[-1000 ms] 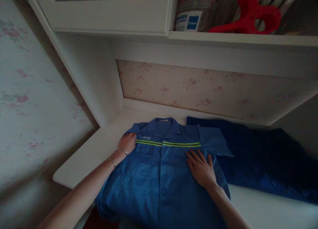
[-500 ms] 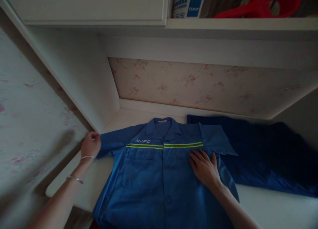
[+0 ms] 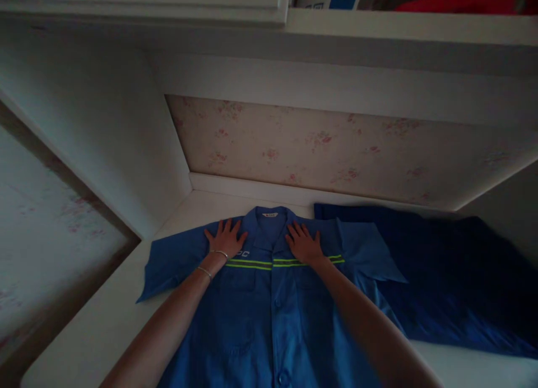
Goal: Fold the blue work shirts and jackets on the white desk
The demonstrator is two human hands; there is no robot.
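Note:
A blue short-sleeved work shirt (image 3: 269, 315) with yellow-green chest stripes lies face up on a white desk top (image 3: 96, 332), collar towards the wall. My left hand (image 3: 226, 240) lies flat and open on the shirt's left shoulder, beside the collar. Two thin bracelets sit on that wrist. My right hand (image 3: 303, 243) rests flat and open on the right shoulder, on the other side of the collar. Both sleeves are spread out sideways.
A darker blue garment (image 3: 454, 276) lies on the desk to the right, partly under the shirt's sleeve. Flowered wallpaper (image 3: 336, 147) backs the alcove. A white shelf (image 3: 403, 32) overhead carries a box marked 51mm and something red. A white side panel (image 3: 105, 141) closes the left.
My left hand let go of the left sleeve, now spread flat, and moved in to the shoulder. My right hand slid up from the chest to the other shoulder.

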